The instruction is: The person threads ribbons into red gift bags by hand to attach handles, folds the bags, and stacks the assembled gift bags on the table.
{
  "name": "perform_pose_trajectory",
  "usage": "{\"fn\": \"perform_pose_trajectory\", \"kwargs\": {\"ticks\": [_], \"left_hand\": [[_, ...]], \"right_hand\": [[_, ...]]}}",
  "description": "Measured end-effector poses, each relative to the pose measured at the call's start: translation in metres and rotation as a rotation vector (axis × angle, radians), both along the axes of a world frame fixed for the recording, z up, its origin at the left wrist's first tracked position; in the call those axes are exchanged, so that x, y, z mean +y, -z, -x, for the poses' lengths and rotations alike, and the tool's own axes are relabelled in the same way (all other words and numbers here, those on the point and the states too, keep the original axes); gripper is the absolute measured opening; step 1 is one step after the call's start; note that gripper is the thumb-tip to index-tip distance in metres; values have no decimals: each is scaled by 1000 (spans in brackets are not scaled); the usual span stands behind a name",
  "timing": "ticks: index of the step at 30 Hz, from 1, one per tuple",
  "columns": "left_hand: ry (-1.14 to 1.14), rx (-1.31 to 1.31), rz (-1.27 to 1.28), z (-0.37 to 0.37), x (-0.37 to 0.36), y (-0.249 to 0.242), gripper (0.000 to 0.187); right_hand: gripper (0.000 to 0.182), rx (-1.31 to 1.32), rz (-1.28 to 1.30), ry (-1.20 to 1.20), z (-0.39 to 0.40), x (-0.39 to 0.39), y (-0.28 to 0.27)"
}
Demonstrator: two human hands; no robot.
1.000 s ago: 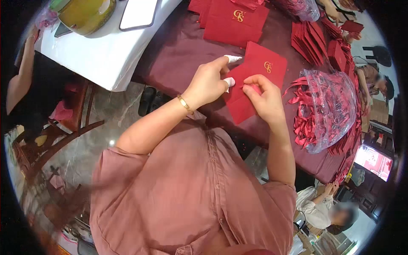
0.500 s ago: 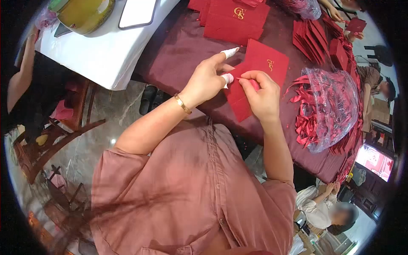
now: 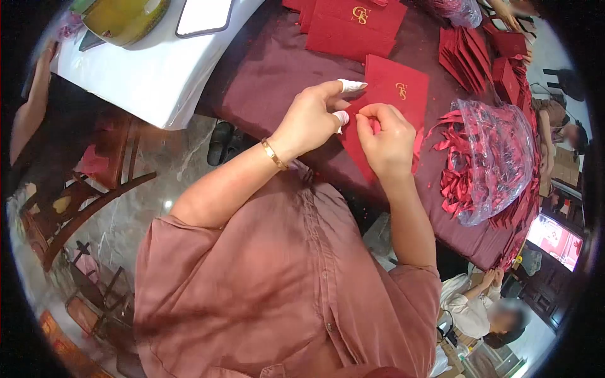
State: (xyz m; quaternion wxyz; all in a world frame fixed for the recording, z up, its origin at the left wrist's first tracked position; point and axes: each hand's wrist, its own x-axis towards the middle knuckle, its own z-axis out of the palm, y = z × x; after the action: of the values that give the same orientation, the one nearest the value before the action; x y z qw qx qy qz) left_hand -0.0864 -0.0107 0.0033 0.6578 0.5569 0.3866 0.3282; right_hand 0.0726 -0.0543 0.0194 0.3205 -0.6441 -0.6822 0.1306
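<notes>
A red paper bag with a gold letter logo lies aslant on the dark red tablecloth in front of me. At its left edge is my left hand, white tape on the index finger and a pale wrap on the thumb. The index finger stretches across the bag's edge, while thumb and curled fingers close around the side of the bag. Over the bag's lower part, my right hand is closed in a pinch. A bit of bright pink-red ribbon shows inside its curled fingers; the rest is hidden.
A clear plastic bag of red ribbons sits at right. Stacks of red bags and folded red bags lie farther back. On the white table are a phone and a green-yellow pot. Other people work along the right.
My right hand's fingertips have drawn closer together, and the thin ribbon tip between them no longer shows. My left hand has shifted slightly right, its taped index finger now pointing more level.
</notes>
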Motion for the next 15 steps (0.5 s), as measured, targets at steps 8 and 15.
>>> {"fn": "perform_pose_trajectory", "kwargs": {"ticks": [8, 15], "left_hand": [[-43, 199, -211, -3, -6, 6, 53], [3, -4, 152, 1, -2, -4, 52]], "right_hand": [[9, -229, -143, -101, 4, -8, 3], [10, 238, 78, 164, -14, -3, 1]]}}
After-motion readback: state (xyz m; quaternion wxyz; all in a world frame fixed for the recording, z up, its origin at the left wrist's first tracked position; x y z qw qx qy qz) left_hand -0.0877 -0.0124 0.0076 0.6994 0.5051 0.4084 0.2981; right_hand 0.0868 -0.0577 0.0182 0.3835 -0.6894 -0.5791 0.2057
